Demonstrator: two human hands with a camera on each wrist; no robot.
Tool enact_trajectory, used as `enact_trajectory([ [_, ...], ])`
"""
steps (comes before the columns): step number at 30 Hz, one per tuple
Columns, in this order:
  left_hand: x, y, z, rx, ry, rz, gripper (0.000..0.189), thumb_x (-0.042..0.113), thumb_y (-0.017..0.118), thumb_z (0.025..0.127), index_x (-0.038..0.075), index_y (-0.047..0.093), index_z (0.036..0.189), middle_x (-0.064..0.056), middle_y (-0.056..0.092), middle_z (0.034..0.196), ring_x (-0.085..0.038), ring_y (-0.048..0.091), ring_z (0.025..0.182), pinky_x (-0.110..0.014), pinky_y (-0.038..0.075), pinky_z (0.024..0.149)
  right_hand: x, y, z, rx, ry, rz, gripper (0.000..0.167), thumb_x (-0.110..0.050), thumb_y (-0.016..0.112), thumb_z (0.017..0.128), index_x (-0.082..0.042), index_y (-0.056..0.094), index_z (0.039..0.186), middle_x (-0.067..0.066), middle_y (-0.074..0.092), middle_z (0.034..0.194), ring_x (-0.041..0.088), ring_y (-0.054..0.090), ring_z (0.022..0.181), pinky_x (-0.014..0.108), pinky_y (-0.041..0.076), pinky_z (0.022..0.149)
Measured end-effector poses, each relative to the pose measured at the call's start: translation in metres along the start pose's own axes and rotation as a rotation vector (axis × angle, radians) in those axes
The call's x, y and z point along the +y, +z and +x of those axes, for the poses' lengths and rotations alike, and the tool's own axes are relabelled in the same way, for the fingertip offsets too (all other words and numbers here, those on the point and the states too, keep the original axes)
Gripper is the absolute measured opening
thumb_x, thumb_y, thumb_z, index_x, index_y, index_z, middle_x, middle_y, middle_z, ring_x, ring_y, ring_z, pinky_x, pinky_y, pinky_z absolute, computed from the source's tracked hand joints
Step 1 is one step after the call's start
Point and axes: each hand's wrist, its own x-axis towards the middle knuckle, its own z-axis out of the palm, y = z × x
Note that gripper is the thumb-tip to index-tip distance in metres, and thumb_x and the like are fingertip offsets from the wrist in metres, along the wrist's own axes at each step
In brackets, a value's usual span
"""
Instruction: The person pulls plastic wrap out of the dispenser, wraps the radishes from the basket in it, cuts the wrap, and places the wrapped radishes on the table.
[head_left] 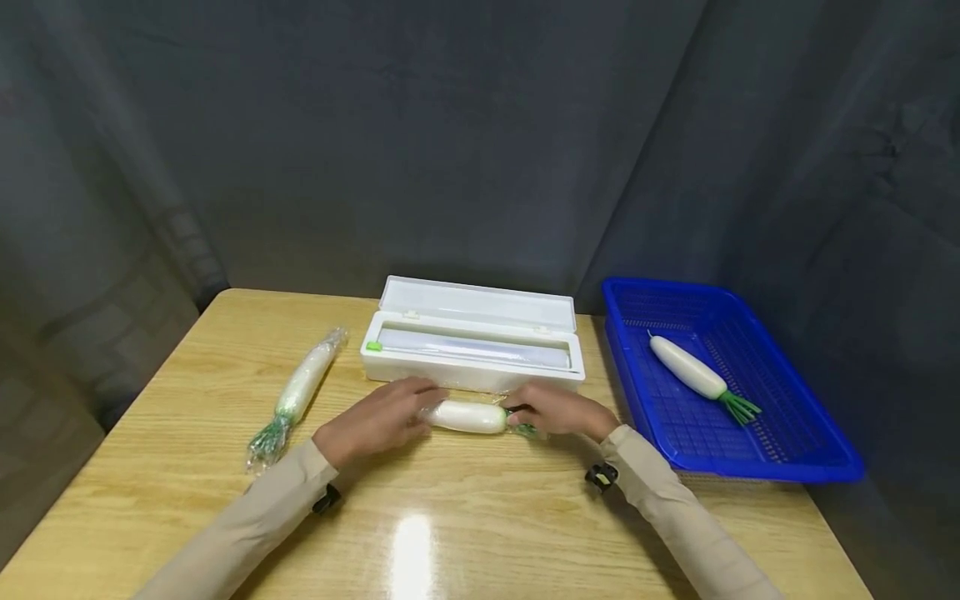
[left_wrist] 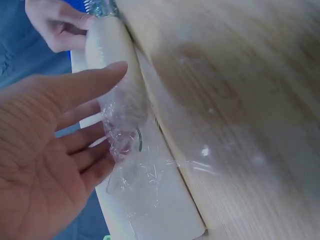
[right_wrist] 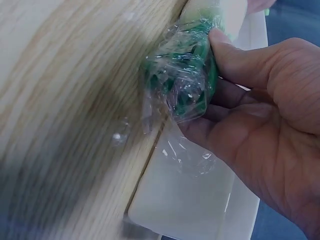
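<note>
I am gripping the film-wrapped leaves (right_wrist: 187, 65) of a white radish (head_left: 468, 417) with my right hand (head_left: 558, 410), just in front of the white box (head_left: 472, 372); my left hand (head_left: 386, 418) is sitting wide at its tip.

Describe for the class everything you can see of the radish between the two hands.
The white radish is long, smooth and rounded, with a pale green collar and green leaves. Clear, wrinkled plastic film covers it, bunching around the leaves and trailing loose past the other end. It lies sideways just in front of the white box; whether it rests on the table is unclear. The right hand grips the leafy end; the left hand touches film at the other.
</note>
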Motion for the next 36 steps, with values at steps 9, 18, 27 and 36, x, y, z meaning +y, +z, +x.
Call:
enact_trajectory([
  [9, 0.007, 0.005, 0.006, 0.063, 0.032, 0.011, 0.036, 0.008, 0.086, 0.086, 0.005, 0.073, 0.120, -0.005, 0.072, 0.116, -0.021, 0.069, 0.103, -0.036, 0.059, 0.088, 0.001, 0.001, 0.000, -0.033, 0.024, 0.098, 0.020, -0.004, 0.062, 0.104, -0.001, 0.061, 0.084, -0.008, 0.039, 0.071, -0.002, 0.036, 0.060, 0.019, 0.040, 0.064],
  [18, 0.001, 0.002, 0.007, 0.005, 0.032, -0.064, 0.013, 0.003, 0.080, 0.092, 0.012, 0.072, 0.098, -0.003, 0.071, 0.103, -0.014, 0.067, 0.091, -0.029, 0.056, 0.076, -0.021, 0.024, -0.005, 0.339, 0.063, -0.339, 0.010, -0.006, 0.078, 0.093, -0.003, 0.075, 0.103, 0.004, 0.069, 0.096, 0.014, 0.065, 0.087, 0.029, 0.057, 0.076],
  [27, -0.004, -0.004, 0.016, -0.055, 0.040, -0.107, 0.017, -0.001, 0.075, 0.094, 0.012, 0.065, 0.088, 0.001, 0.063, 0.090, -0.010, 0.056, 0.080, -0.027, 0.049, 0.070, -0.030, 0.051, -0.009, 0.494, 0.030, -0.794, 0.028, -0.012, 0.088, 0.086, 0.000, 0.069, 0.104, 0.010, 0.071, 0.103, 0.026, 0.067, 0.097, 0.038, 0.058, 0.086],
  [36, -0.003, 0.002, 0.024, 0.064, 0.045, 0.044, 0.015, 0.005, 0.083, 0.088, 0.005, 0.069, 0.082, -0.002, 0.059, 0.081, -0.016, 0.056, 0.079, -0.031, 0.051, 0.073, -0.015, 0.042, -0.002, 0.446, 0.033, -0.717, 0.016, -0.013, 0.084, 0.089, -0.005, 0.071, 0.095, 0.004, 0.071, 0.089, 0.021, 0.065, 0.085, 0.037, 0.056, 0.081],
])
